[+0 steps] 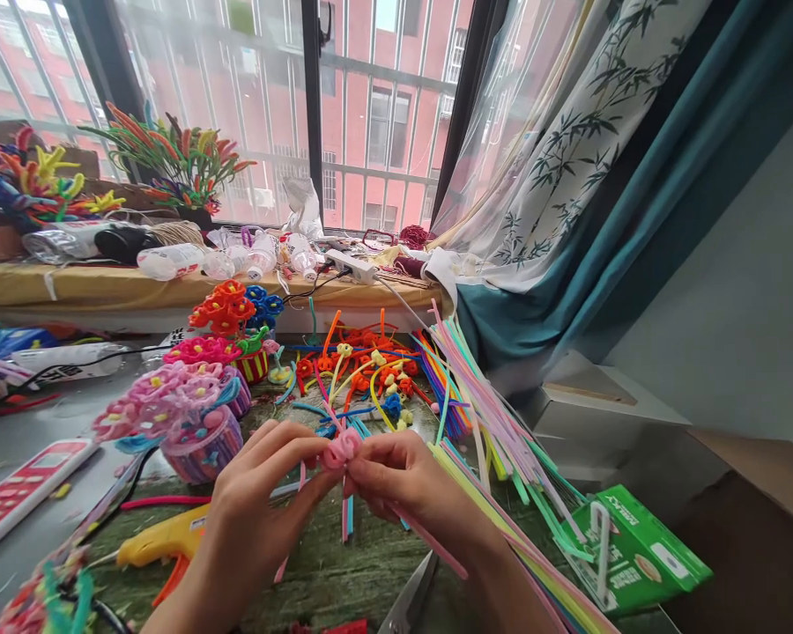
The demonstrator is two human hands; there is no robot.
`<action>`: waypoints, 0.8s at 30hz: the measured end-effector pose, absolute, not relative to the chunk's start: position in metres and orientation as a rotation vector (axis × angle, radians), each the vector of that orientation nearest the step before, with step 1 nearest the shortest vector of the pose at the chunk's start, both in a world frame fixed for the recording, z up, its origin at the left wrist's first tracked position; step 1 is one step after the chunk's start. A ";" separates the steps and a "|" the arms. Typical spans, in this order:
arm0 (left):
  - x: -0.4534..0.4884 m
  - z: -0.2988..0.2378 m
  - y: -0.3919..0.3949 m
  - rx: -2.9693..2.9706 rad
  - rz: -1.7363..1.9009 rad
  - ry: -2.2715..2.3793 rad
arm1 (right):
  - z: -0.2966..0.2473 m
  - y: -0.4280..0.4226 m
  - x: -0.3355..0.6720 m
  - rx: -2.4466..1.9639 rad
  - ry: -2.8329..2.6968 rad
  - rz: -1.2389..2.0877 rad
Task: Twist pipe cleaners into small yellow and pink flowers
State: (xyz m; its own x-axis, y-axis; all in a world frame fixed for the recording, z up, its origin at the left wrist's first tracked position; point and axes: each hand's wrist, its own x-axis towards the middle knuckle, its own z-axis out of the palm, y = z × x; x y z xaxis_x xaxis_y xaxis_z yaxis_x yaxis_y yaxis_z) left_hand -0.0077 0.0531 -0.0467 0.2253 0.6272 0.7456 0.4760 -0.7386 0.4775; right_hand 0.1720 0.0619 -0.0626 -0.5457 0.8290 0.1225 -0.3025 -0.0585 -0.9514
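Observation:
Between my two hands, over the middle of the table, is a small pink pipe-cleaner flower [342,448] with curled loops. My left hand [264,493] pinches its left side with thumb and fingertips. From the right, my right hand [403,475] pinches the same flower at its lower edge. A loose pink pipe-cleaner end [436,546] slants down below my right hand. Beyond my fingers lie several orange pipe-cleaner flowers [363,343] and loose stems. To the left stands a purple pot of pink flowers [202,449].
A yellow glue gun [162,539] lies left of my left forearm, scissors [410,599] at the front. Long pipe-cleaner bundles [495,414] spread rightward towards a green box [641,546]. A red-and-white power strip [30,489] is far left. Plastic bottles [172,261] line the windowsill.

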 end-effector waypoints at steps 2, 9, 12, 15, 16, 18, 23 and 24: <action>-0.006 -0.049 0.052 2.266 1.520 1.077 | -0.059 0.060 0.173 -0.611 -1.421 1.682; -0.002 -0.051 0.040 1.768 1.419 1.271 | -0.050 0.055 0.175 -0.656 -1.447 1.648; 0.001 -0.047 0.038 1.631 1.409 1.291 | -0.051 0.055 0.173 -0.637 -1.380 1.703; 0.001 -0.046 0.041 1.557 1.325 1.252 | -0.056 0.055 0.170 -0.599 -1.303 1.747; 0.000 -0.046 0.042 1.539 1.283 1.224 | -0.057 0.055 0.169 -0.599 -1.294 1.741; -0.002 -0.047 0.045 1.490 1.211 1.170 | -0.058 0.054 0.167 -0.644 -1.304 1.647; -0.006 -0.050 0.048 1.350 1.155 1.164 | -0.053 0.051 0.167 -0.842 -1.458 0.933; -0.006 -0.050 0.048 1.337 1.151 1.171 | -0.052 0.051 0.167 -0.854 -1.510 0.797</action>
